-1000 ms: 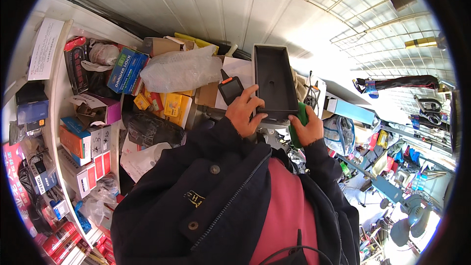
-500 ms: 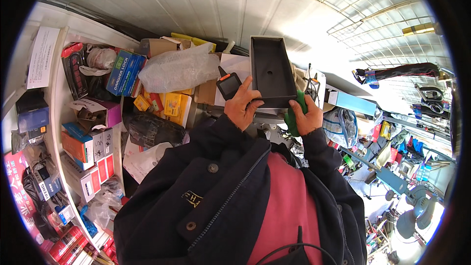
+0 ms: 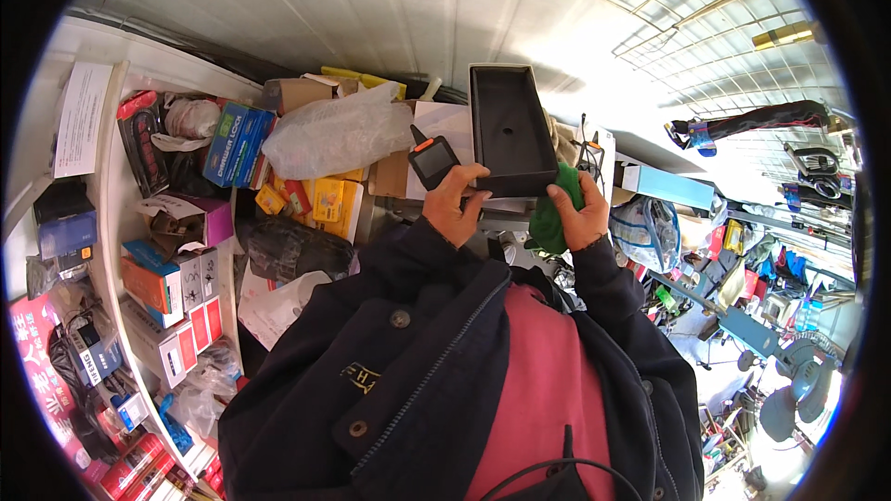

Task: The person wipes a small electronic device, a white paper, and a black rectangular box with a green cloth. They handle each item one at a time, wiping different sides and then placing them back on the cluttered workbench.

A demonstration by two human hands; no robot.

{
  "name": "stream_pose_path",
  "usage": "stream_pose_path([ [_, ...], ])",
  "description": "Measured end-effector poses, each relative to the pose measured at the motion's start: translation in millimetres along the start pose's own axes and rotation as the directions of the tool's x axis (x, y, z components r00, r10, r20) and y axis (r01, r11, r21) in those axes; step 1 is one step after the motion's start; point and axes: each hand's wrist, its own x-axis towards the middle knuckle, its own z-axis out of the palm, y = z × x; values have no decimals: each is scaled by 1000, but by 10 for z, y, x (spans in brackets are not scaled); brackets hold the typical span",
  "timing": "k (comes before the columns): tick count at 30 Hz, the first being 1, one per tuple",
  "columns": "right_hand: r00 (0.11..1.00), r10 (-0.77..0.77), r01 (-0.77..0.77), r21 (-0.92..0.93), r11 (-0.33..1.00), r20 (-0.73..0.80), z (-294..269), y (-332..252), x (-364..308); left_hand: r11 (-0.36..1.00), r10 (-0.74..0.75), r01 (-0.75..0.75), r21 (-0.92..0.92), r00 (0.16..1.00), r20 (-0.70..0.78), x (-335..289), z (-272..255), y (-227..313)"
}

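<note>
An open black box (image 3: 509,134), rectangular with a dark lining and a small round hole in its floor, is tilted up in front of me. My left hand (image 3: 454,207) pinches its near left corner between thumb and fingers. At the near right corner my right hand (image 3: 584,215) grips a green cloth (image 3: 553,223), which hangs below the fingers and touches the box's side. Just left of the box is a small black handheld device (image 3: 432,163) with a stub antenna and orange marks; it sits right beside my left fingers, and what supports it is hidden.
Bubble-wrapped goods (image 3: 339,134), yellow boxes (image 3: 332,199) and a blue box (image 3: 238,144) crowd the left. White shelving (image 3: 125,260) holds more cartons. To the right are a light blue box (image 3: 668,187), a clear bag (image 3: 647,237), a fan (image 3: 796,388) and a wire grid (image 3: 724,46) with hanging goods.
The box has shifted very slightly left. The green cloth has bunched differently, and more of it shows beside my right thumb. Both hands keep their grips.
</note>
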Motion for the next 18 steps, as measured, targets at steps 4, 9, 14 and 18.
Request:
stream_pose_path([
  [4, 999, -8, 16, -166, 986, 51, -3, 43, -21, 1000, 8, -8, 1, 1000, -15, -18, 17, -70],
  [9, 997, 36, -10, -349, 937, 69, 23, 62, -52, 998, 27, -31, -59, 997, -67, -25, 67, -91],
  [14, 996, 51, -12, -436, 900, 77, 65, 28, -35, 996, 80, -78, 46, 996, -50, -11, 50, -77],
  [18, 997, 44, -11, -478, 878, 57, 90, -13, -39, 989, 114, -114, 94, 994, 6, 27, 8, -73],
])
